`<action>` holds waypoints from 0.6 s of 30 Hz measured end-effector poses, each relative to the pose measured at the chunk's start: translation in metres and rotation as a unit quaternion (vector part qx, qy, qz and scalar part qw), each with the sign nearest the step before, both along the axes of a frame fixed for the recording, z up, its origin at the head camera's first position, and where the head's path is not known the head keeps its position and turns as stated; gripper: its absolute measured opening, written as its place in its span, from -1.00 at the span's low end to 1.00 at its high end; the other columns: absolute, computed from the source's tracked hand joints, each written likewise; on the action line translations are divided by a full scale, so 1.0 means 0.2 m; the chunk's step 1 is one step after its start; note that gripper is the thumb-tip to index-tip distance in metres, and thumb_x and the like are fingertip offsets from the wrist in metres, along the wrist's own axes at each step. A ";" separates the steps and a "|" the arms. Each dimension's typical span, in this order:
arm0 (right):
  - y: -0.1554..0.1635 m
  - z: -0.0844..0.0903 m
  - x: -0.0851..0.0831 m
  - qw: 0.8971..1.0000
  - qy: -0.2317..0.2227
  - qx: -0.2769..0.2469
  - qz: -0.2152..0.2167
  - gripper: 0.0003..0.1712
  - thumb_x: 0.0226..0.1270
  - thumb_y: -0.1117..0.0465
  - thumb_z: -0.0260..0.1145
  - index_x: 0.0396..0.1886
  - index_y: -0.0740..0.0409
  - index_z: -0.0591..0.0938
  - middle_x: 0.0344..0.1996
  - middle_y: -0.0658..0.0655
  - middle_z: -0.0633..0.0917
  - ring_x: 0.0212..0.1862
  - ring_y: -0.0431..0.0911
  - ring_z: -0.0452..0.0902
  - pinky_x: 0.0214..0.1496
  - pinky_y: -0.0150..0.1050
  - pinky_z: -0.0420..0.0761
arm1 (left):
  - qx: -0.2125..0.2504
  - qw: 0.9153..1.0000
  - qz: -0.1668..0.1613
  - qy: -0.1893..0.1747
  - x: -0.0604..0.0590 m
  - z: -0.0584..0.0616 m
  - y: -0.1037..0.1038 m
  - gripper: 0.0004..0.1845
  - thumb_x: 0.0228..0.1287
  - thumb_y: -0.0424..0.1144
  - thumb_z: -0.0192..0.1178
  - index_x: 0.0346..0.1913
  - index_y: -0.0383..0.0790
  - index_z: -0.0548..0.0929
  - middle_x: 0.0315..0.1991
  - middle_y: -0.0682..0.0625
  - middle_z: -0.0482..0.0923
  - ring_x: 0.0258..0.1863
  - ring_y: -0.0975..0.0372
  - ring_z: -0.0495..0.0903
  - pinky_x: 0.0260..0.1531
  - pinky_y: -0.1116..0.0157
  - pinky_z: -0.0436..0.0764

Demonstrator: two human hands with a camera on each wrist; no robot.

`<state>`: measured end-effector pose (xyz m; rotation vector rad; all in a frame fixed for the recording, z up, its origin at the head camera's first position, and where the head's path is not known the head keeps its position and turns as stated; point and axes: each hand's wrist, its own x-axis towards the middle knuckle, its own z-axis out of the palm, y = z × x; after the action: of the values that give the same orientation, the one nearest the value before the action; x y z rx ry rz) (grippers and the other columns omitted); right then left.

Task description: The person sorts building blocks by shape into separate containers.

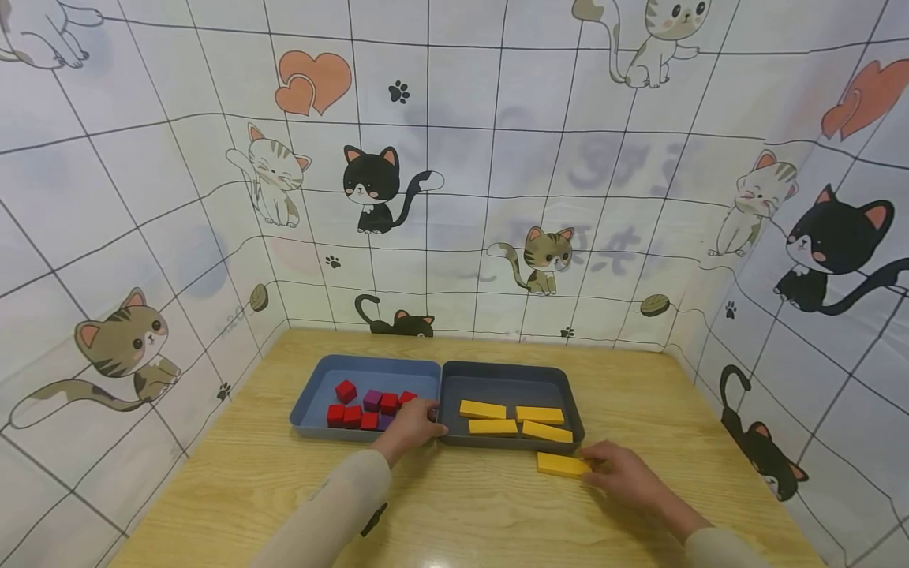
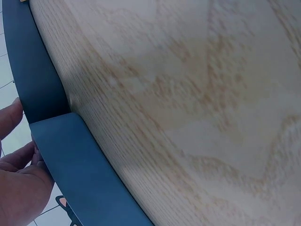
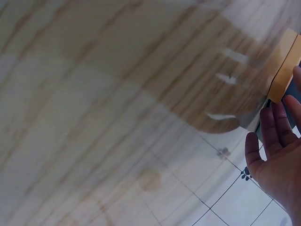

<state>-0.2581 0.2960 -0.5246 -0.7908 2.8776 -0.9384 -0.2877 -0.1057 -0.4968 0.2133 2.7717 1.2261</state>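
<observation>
- On the wooden table (image 1: pixel 497 505), inside a cat-print backdrop (image 1: pixel 497 158), two blue trays sit side by side, touching.
- Left tray (image 1: pixel 312 394) holds red cubes (image 1: pixel 353 415) and a purple cube (image 1: pixel 372 399); right tray (image 1: pixel 568 402) holds four yellow blocks (image 1: pixel 514 420), lying flat.
- Left hand (image 1: pixel 412 426) rests where the two trays meet, fingers over the front rim; whether it really grips is unclear.
- Right hand (image 1: pixel 625 473) touches the loose yellow block (image 1: pixel 562 465) on the table, just in front of the right tray; wrist view shows fingers fairly straight, not wrapped round it.
- Loose yellow block looks like stiff, light wood, smooth, not fragile; best pinched across its long side edges.
</observation>
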 end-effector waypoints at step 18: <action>-0.02 0.02 -0.01 0.998 -0.015 0.051 0.039 -0.57 0.19 0.18 0.47 0.03 0.29 0.70 -0.14 0.02 0.63 -0.22 -0.22 0.41 -0.25 -0.27 0.50 | 0.000 1.000 -0.002 -0.005 0.01 0.01 0.00 -0.41 0.18 -0.31 0.41 0.25 -0.49 0.51 -0.07 -0.22 0.62 -0.04 0.00 0.59 0.03 -0.03 0.59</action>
<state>-0.2600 0.2929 -0.5210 -0.8650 2.8214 -0.7803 -0.2865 -0.1054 -0.4953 0.2128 2.7623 1.2216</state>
